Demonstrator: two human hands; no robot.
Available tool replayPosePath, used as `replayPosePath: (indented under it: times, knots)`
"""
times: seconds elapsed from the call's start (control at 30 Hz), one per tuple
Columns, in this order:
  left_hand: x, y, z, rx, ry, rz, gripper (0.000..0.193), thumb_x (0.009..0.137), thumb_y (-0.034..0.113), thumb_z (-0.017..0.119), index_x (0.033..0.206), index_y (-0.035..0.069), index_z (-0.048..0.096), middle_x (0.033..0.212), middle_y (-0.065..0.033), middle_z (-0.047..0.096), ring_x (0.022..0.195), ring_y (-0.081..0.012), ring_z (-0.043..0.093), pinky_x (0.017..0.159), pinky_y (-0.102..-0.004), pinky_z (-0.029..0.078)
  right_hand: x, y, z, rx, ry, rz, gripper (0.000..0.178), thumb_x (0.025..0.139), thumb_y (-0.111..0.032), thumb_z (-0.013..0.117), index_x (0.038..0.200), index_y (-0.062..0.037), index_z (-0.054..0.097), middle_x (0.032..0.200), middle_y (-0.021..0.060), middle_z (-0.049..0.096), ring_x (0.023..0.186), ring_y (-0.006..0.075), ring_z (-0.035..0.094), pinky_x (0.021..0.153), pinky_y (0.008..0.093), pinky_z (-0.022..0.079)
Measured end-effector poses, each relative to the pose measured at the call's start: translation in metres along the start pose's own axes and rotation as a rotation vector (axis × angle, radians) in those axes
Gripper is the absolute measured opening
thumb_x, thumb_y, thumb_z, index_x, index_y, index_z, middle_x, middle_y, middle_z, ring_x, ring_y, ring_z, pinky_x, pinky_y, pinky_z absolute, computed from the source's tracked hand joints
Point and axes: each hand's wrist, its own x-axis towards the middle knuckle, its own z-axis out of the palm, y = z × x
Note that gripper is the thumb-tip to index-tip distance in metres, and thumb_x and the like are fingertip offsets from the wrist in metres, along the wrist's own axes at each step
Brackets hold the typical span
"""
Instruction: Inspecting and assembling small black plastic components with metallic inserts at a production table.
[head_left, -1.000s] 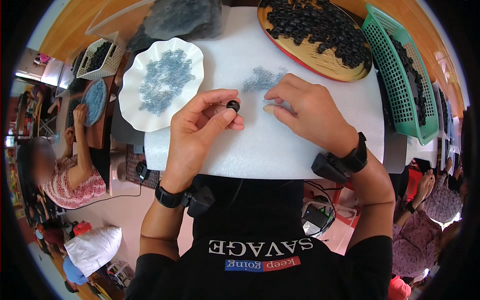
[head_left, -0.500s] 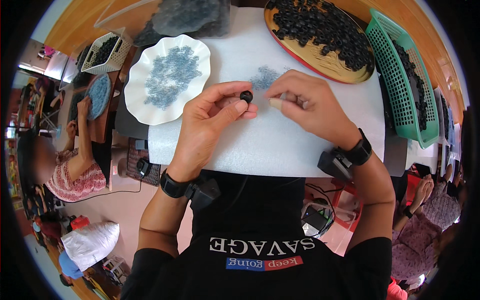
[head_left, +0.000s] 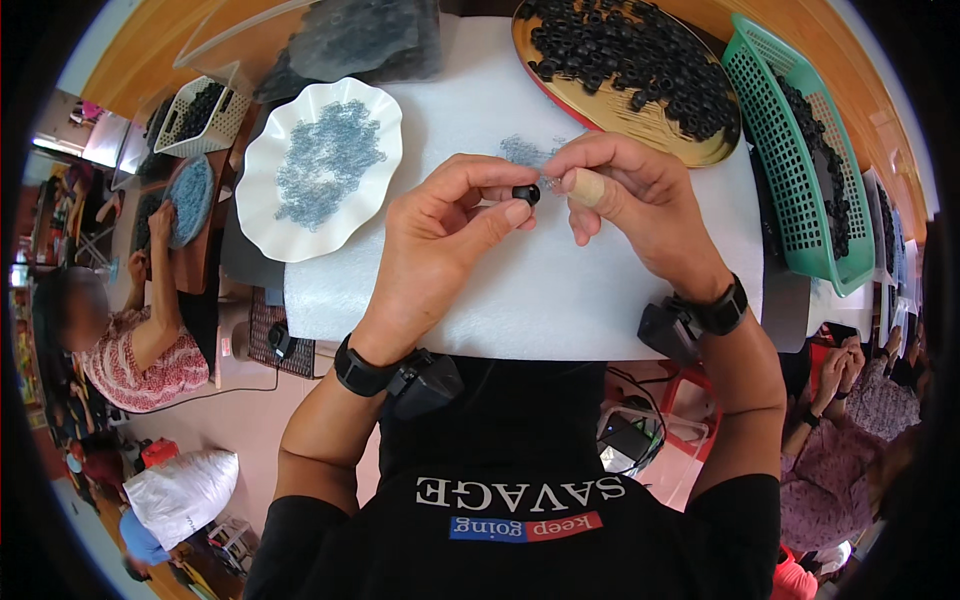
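One black ring [head_left: 526, 193] sits pinched in the left hand [head_left: 440, 240] while the right hand [head_left: 630, 200] pinches a tiny clear piece [head_left: 549, 181] against it, leaving heaps of rings on the gold tray [head_left: 640, 130] seemingly undone.

1. We note a white scalloped plate [head_left: 262, 190] at left, holding small blue-grey pieces.
2. A gold oval tray [head_left: 668, 142] with a red rim carries many black rings.
3. A green mesh basket [head_left: 790, 130] stands at right, beside the tray.
4. A white foam sheet [head_left: 540, 300] covers the table.
5. A small white basket [head_left: 200, 112] sits far left.
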Motion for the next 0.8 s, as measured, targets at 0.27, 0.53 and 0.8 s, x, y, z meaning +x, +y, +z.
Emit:
replayPosePath:
  times: [0.27,0.53,0.8]
  knots:
    - [0.006,0.002,0.005,-0.037,0.012,-0.024,0.031,0.088,-0.001,0.062,0.119,-0.003,0.058,0.103,-0.0077,0.062,0.088,-0.0118,0.061,0.079,-0.0228,0.050,0.000,0.000,0.000,-0.047,0.037,0.028,0.018,0.090,-0.005,0.061,0.106,0.0019,0.062,0.095,0.0053,0.064,0.068,0.0061,0.055,0.061,0.0204,0.046]
    - [0.009,-0.002,0.005,0.115,0.004,0.082,0.033,0.085,-0.001,0.065,0.117,-0.001,0.059,0.102,-0.0049,0.063,0.090,-0.0094,0.059,0.079,-0.0226,0.050,0.000,0.003,-0.006,-0.057,0.000,0.070,0.014,0.088,-0.004,0.064,0.101,0.0019,0.061,0.088,0.0043,0.064,0.067,0.0063,0.056,0.060,0.0196,0.045]
    - [0.011,0.007,0.006,0.001,-0.083,-0.006,0.031,0.085,-0.002,0.065,0.116,-0.001,0.060,0.102,-0.0052,0.064,0.094,-0.0103,0.059,0.083,-0.0239,0.050,0.001,0.002,-0.008,-0.038,-0.033,0.077,0.016,0.087,-0.009,0.068,0.097,-0.0006,0.059,0.086,0.0043,0.063,0.066,0.0067,0.056,0.056,0.0189,0.045]
